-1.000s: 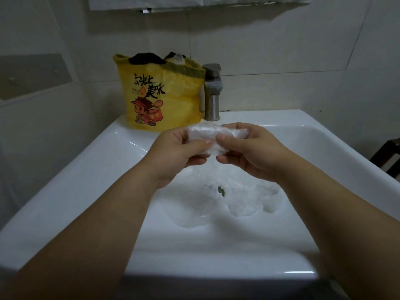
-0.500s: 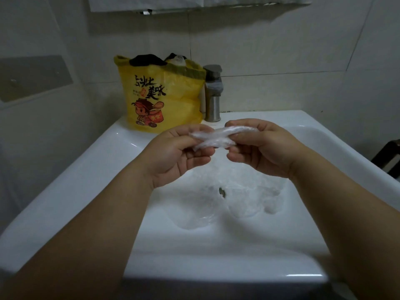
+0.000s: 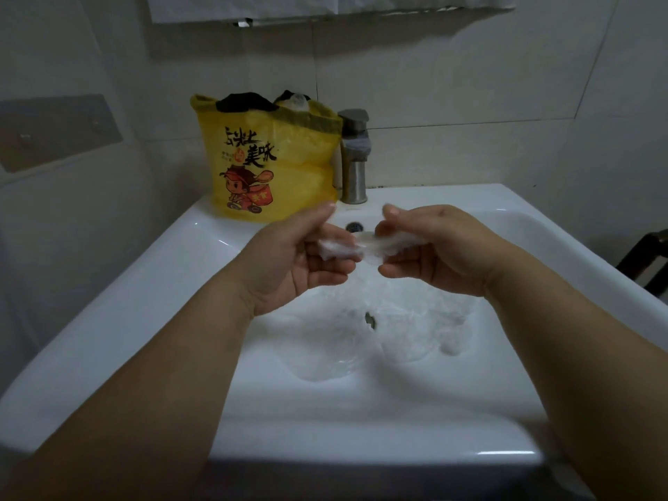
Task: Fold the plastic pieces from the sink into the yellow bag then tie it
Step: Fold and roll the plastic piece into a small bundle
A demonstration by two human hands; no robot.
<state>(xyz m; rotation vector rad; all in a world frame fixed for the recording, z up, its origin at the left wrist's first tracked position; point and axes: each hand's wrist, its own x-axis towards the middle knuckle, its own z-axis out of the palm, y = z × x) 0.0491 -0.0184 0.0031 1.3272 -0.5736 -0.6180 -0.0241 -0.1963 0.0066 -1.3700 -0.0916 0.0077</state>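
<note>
A small folded strip of clear plastic [image 3: 361,247] is held over the white sink [image 3: 202,269], stretched between both hands. My left hand [image 3: 300,258] holds its left end in curled fingers, palm turned up, thumb lifted and blurred. The strip's right end is gripped by the curled fingers of my right hand [image 3: 437,251], thumb raised. More crumpled clear plastic pieces [image 3: 415,320] lie in the basin around the drain. The yellow bag [image 3: 271,168] with a cartoon print stands open on the sink's back left corner, with dark and pale items showing at its mouth.
A steel faucet [image 3: 355,157] stands right of the bag against the tiled wall. An overflow hole [image 3: 354,226] shows behind the hands. Part of a dark chair [image 3: 647,258] sits at the right edge.
Both thumbs have lifted off the strip and the hands have drawn slightly apart and lower. My left palm has turned upward. The strip now looks flatter and longer.
</note>
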